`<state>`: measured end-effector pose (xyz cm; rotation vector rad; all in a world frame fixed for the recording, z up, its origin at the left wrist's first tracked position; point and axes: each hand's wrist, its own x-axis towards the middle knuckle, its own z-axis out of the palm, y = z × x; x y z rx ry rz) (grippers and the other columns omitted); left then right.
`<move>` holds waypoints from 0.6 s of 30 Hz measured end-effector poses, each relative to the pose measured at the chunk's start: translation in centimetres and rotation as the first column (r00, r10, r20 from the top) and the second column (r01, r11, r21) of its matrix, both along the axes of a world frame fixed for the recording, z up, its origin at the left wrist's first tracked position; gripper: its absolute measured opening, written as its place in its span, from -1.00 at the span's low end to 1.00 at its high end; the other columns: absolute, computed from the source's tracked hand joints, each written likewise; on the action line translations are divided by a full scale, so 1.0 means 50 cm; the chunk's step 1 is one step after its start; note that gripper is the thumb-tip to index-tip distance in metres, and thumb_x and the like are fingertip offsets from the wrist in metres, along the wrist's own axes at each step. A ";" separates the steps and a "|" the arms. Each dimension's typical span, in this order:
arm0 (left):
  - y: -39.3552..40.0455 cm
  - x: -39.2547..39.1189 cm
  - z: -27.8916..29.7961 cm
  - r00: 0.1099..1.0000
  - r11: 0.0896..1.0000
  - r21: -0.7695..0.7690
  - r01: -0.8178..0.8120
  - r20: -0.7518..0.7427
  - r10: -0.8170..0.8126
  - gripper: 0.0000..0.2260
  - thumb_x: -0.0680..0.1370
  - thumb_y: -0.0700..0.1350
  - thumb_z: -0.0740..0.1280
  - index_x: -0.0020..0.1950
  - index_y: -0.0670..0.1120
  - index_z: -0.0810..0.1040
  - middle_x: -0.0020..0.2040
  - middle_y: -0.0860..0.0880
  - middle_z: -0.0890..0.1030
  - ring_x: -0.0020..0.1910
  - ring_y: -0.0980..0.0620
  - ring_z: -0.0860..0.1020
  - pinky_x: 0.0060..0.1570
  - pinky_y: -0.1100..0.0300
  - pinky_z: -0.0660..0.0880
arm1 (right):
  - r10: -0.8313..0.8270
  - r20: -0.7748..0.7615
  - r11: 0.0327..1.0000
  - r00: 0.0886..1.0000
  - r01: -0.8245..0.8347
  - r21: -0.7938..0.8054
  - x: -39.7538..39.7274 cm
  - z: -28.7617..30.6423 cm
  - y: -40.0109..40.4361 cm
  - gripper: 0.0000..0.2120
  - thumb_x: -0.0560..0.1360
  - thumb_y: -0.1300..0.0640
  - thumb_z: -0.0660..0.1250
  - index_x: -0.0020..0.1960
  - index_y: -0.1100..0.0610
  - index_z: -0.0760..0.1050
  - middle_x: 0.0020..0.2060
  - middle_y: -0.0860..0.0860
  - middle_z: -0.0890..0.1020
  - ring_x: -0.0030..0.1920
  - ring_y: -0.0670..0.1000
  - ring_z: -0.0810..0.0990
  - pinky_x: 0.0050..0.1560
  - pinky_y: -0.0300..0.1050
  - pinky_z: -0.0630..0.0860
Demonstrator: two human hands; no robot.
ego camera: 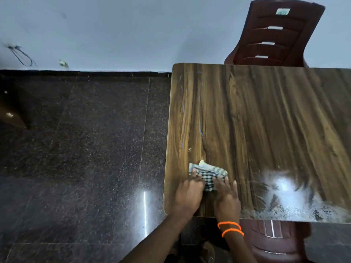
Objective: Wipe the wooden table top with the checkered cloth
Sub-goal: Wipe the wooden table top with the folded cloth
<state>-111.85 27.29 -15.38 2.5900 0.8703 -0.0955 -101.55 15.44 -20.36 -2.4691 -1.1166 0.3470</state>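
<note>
The checkered cloth [208,172] lies bunched on the wooden table top [266,120], near its front left corner. My left hand [189,193] grips the cloth's left side with curled fingers. My right hand [226,196], with orange bands on its wrist, presses its fingers down on the cloth's right side. Both hands cover the cloth's near part. Thin blue marks [200,128] run along the left part of the table top.
A dark red plastic chair [275,33] stands behind the table's far edge, and another [273,242] sits under the near edge. A bright glare patch [284,186] shows on the table's front right. Dark granite floor [85,149] lies to the left.
</note>
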 end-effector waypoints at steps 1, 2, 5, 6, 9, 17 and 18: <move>0.016 0.029 0.005 1.000 1.000 0.028 -0.006 -0.012 0.006 -0.90 0.46 -0.14 0.39 -0.07 0.00 0.65 0.16 0.01 0.65 -0.04 0.03 0.68 -0.26 0.14 0.59 | -0.031 0.012 1.000 0.999 0.031 -0.004 0.025 -0.001 0.020 -0.51 0.40 0.16 0.11 0.30 0.10 0.51 0.26 0.07 0.57 0.34 0.17 0.47 0.48 0.11 0.12; 0.034 0.053 0.009 0.999 0.999 0.041 -0.027 -0.029 0.028 -0.88 0.50 -0.13 0.34 -0.02 -0.02 0.64 0.25 -0.05 0.60 -0.10 -0.02 0.68 -0.24 0.11 0.59 | -0.052 0.024 0.999 0.998 0.052 -0.006 0.048 -0.002 0.046 -0.52 0.40 0.15 0.13 0.28 0.11 0.52 0.25 0.09 0.58 0.32 0.19 0.48 0.47 0.09 0.12; 0.097 0.099 -0.006 0.994 0.989 0.112 -0.097 -0.035 0.101 -0.79 0.60 -0.14 0.19 0.09 -0.05 0.61 0.36 -0.16 0.50 -0.12 -0.12 0.67 -0.15 0.04 0.59 | -0.090 0.028 0.995 0.996 0.090 0.031 0.089 -0.006 0.142 -0.53 0.39 0.18 0.10 0.21 0.15 0.57 0.19 0.16 0.61 0.28 0.24 0.51 0.44 0.08 0.14; 0.123 0.100 -0.012 0.991 0.985 0.122 -0.122 -0.029 0.127 -0.79 0.60 -0.14 0.19 0.09 -0.04 0.61 0.34 -0.15 0.52 -0.11 -0.14 0.66 -0.14 0.03 0.58 | -0.087 0.015 0.995 0.996 0.086 0.043 0.094 -0.007 0.174 -0.56 0.39 0.23 0.12 0.20 0.17 0.58 0.19 0.17 0.61 0.28 0.25 0.51 0.43 0.06 0.13; 0.194 0.062 -0.022 0.979 0.976 0.086 -0.202 -0.006 0.203 -0.77 0.57 -0.14 0.19 0.09 0.03 0.60 0.20 -0.11 0.61 -0.07 -0.15 0.65 -0.07 0.02 0.56 | 0.017 0.009 0.997 1.000 -0.018 0.075 0.074 0.002 0.260 -0.58 0.41 0.31 0.16 0.21 0.17 0.58 0.20 0.16 0.60 0.28 0.26 0.50 0.45 0.03 0.13; 0.175 -0.080 -0.031 0.968 0.968 -0.028 -0.249 0.013 0.250 -0.67 0.48 -0.22 0.33 0.16 0.11 0.63 0.21 -0.01 0.63 0.06 -0.02 0.65 0.02 0.08 0.59 | 0.268 -0.014 0.958 0.963 -0.265 0.105 -0.027 0.016 0.210 -0.48 0.38 0.26 0.06 0.27 0.10 0.53 0.28 0.03 0.56 0.36 0.16 0.44 0.45 0.03 0.11; 0.154 -0.081 -0.028 0.971 0.972 -0.022 -0.236 0.028 0.236 -0.65 0.44 -0.27 0.38 0.13 0.09 0.65 0.19 -0.01 0.64 0.10 -0.02 0.64 0.03 0.08 0.60 | 0.303 -0.018 0.948 0.953 -0.299 0.105 -0.026 0.016 0.184 -0.47 0.37 0.26 0.07 0.28 0.10 0.53 0.29 0.03 0.55 0.37 0.15 0.43 0.46 0.03 0.09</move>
